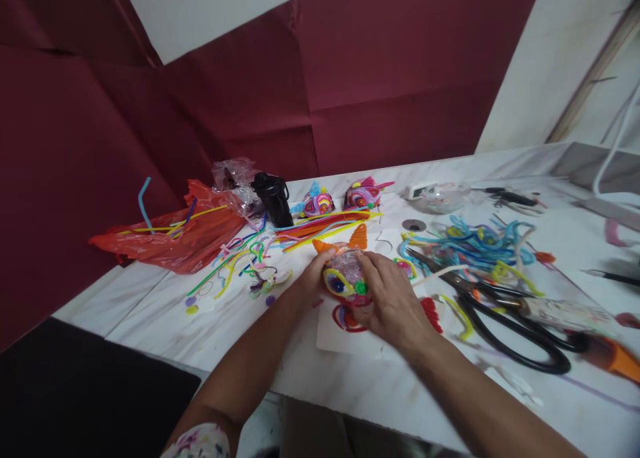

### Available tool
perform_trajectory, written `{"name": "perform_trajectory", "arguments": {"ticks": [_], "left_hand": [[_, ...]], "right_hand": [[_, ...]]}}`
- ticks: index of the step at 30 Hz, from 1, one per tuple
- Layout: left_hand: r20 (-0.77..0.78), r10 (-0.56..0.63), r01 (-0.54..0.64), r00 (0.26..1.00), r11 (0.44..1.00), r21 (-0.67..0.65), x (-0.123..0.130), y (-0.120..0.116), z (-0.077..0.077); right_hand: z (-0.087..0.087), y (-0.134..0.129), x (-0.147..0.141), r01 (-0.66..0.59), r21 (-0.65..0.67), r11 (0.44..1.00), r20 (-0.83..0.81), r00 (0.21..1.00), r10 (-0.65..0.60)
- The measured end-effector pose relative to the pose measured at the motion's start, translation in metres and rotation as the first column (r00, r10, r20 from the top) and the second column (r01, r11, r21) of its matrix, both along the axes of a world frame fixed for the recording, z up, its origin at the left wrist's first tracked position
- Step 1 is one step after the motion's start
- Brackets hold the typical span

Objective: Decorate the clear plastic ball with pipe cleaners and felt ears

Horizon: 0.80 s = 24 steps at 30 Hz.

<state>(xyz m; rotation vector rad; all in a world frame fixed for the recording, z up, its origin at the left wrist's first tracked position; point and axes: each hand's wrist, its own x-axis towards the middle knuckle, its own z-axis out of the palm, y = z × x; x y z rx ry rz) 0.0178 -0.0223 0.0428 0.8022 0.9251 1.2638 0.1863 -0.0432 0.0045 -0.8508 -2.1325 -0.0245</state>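
Observation:
Both hands are around a small domed animal-face craft (345,278) made of coloured pipe cleaners, with a large yellow-rimmed eye, a green nose and orange pointed ears (358,237). My left hand (320,270) grips its left side, its fingers partly hidden behind the craft. My right hand (393,295) curves over the right side, fingers on its top and front. Below the craft, a red and orange coiled piece (349,319) lies on a sheet of white paper (335,341). Another coiled eye-like piece (406,267) and a red fringed piece (431,315) are beside my right hand.
Large black-handled scissors (505,338) lie at right, near a heap of blue pipe cleaners (480,241). Behind stand two similar face crafts (319,202) and a black bottle (273,201). A red plastic bag (170,245) with loose pipe cleaners is at left; pliers (520,205) lie far right.

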Motion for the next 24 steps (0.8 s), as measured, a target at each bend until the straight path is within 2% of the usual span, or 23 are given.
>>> {"name": "perform_trajectory", "arguments": {"ticks": [4, 13, 19, 24], "left_hand": [[0.013, 0.001, 0.0, 1.0, 0.999, -0.047, 0.0, 0.002, -0.002], [-0.003, -0.049, 0.049, 0.999, 0.998, 0.039, -0.006, 0.008, -0.014], [-0.002, -0.077, 0.077, 0.997, 0.996, 0.054, -0.009, 0.008, -0.017], [0.022, -0.046, 0.044, 0.999, 0.994, 0.097, -0.009, 0.005, -0.015]], "right_hand": [[0.004, 0.0, 0.001, -0.027, -0.025, 0.999, -0.013, 1.0, 0.026], [-0.001, 0.005, 0.005, -0.091, -0.017, 0.996, -0.118, 0.989, 0.089], [-0.005, 0.005, 0.004, 0.067, -0.139, 0.988, -0.141, 0.986, -0.087], [-0.01, 0.006, 0.001, 0.055, -0.274, 0.96, -0.208, 0.971, -0.115]]}}
